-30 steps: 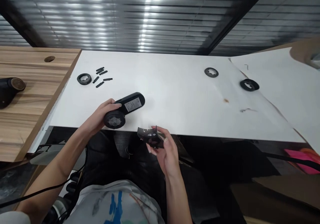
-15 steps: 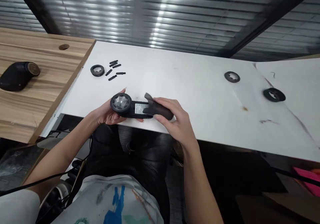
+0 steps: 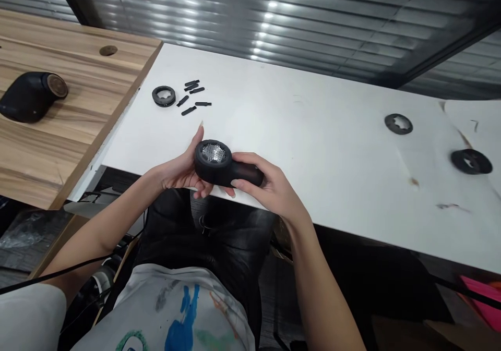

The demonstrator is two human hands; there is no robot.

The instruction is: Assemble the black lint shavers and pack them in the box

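Black hair dryer (image 3: 214, 163), held in two hands: left hand (image 3: 180, 176) under the round end, right hand (image 3: 274, 189) with fingers (image 3: 245, 185) curled on the handle (image 3: 250, 173), over the white table (image 3: 313, 132).

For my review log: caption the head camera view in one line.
Left hand and right hand hold a black hair dryer over a white tabletop; black ring and strips lie beyond.

Single head-worn view, looking forward and down from above the torso, close over the left hand (image 3: 178, 176), right hand (image 3: 274, 186) and black hair dryer (image 3: 219, 163); white desk (image 3: 313, 132) across the middle, window blinds (image 3: 274, 22) beyond, the horizon apparently tilted.
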